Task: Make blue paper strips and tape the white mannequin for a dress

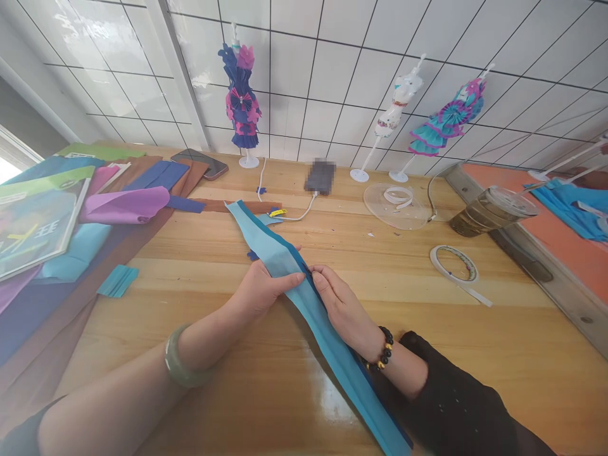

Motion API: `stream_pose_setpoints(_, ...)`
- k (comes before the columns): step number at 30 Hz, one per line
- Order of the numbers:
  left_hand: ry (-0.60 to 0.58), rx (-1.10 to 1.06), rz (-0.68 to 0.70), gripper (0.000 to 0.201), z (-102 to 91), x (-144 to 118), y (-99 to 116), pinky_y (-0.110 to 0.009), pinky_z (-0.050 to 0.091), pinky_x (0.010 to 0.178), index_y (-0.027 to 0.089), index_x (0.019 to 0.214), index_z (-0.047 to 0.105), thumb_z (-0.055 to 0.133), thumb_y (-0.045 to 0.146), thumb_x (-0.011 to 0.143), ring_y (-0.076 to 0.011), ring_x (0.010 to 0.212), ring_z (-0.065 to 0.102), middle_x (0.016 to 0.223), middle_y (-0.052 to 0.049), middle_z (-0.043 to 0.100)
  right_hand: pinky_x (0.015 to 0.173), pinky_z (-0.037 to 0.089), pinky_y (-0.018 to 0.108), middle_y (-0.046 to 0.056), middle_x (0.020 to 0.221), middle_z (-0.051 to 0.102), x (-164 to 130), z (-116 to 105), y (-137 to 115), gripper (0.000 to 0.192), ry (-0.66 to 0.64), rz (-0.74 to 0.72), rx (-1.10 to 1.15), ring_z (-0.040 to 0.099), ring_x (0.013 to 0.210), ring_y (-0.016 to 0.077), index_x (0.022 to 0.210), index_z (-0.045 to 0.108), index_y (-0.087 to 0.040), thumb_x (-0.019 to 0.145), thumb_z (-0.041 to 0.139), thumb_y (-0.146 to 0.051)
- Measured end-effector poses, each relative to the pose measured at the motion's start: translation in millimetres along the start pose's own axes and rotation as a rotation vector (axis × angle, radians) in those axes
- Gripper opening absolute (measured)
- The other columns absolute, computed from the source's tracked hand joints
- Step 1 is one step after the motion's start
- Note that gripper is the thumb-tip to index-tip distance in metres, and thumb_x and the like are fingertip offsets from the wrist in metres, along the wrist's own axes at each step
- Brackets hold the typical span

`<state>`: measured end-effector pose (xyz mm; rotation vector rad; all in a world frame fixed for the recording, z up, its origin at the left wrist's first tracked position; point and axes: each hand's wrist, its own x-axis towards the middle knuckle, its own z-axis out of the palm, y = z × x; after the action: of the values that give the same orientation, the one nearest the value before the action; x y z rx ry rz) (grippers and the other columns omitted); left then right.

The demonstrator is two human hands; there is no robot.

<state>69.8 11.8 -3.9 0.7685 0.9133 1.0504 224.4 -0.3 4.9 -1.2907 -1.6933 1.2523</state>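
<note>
A long strip of light blue crepe paper (323, 323) with a darker blue edge runs diagonally across the middle of the table. Around its middle, my left hand (261, 285) grips it, thumb on top and fingers underneath. My right hand (342, 307) pinches the dark edge (304, 263) just beside the left thumb. Whatever lies between the right fingertips is hidden. The strip's far end (235, 208) rises toward the wall; the near end runs out at the bottom of the view.
Crepe paper sheets (126, 206) and a booklet (42, 221) are piled at left, a folded teal piece (118, 280) nearby. Small dress forms (242, 101) line the tiled wall. A tape roll (453, 266), a lidded cup (491, 212) and a power bank (320, 176) stand around.
</note>
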Motion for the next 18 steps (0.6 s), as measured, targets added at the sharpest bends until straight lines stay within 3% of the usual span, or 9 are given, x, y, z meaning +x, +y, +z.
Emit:
stream_pose_setpoints(8, 0.012, 0.021, -0.011, 0.057, 0.2, -0.3, 0.6, -0.034, 0.047, 0.078, 0.019, 0.115, 0.053, 0.074, 0.023, 0.062, -0.0203, 0.084, 0.062, 0.090, -0.005, 0.069, 0.085, 0.042, 0.026, 0.003, 0.102, 0.059, 0.1, -0.9, 0.2, 0.026, 0.003, -0.006, -0.016, 0.053, 0.095, 0.0141, 0.105, 0.052, -0.022, 0.092, 0.033, -0.035)
stream_pose_setpoints(18, 0.034, -0.012, -0.001, 0.038, 1.6, 1.1, 4.6, -0.030, 0.048, 0.069, 0.018, 0.101, 0.060, 0.072, 0.025, 0.065, -0.0168, 0.075, 0.060, 0.079, -0.001, 0.065, 0.082, 0.042, 0.025, 0.002, 0.101, 0.059, -0.7, -1.2, -0.7, 0.027, -0.027, -0.002, -0.017, 0.053, 0.091, 0.0132, 0.106, 0.052, -0.022, 0.092, 0.032, -0.035)
